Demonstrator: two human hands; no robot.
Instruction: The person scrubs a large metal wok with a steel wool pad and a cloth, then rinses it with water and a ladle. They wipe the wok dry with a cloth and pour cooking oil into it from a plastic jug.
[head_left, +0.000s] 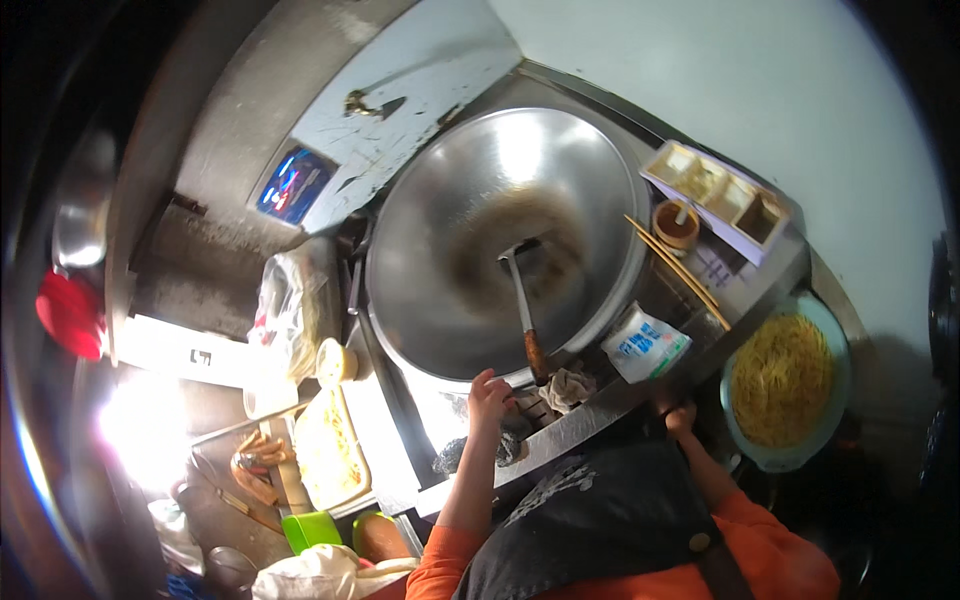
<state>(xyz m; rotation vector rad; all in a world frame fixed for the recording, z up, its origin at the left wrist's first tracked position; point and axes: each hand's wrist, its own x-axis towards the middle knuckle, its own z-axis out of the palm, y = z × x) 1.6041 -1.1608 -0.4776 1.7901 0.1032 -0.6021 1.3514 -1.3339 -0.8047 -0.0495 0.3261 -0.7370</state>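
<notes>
A large steel wok (427, 225) fills the middle of the view, its base brownish and wet. Resting in it is a wok spatula (523, 300), whose wooden handle leans over the near rim. My left hand (491, 401) is at the wok's near rim, fingers slightly spread, left of that handle; I see nothing held in it. A crumpled cloth (568, 388) lies beside the handle's end. My right hand (679, 420) is low by the counter's front edge, below a white packet (645, 343) with print; shadow hides most of its fingers.
On the right are long wooden chopsticks (679, 274), a sauce cup (676, 225), a divided seasoning box (716, 196) and a basin of shredded food (784, 390). A food tray (330, 450), a plastic bag (289, 315) and green containers (311, 531) stand at left.
</notes>
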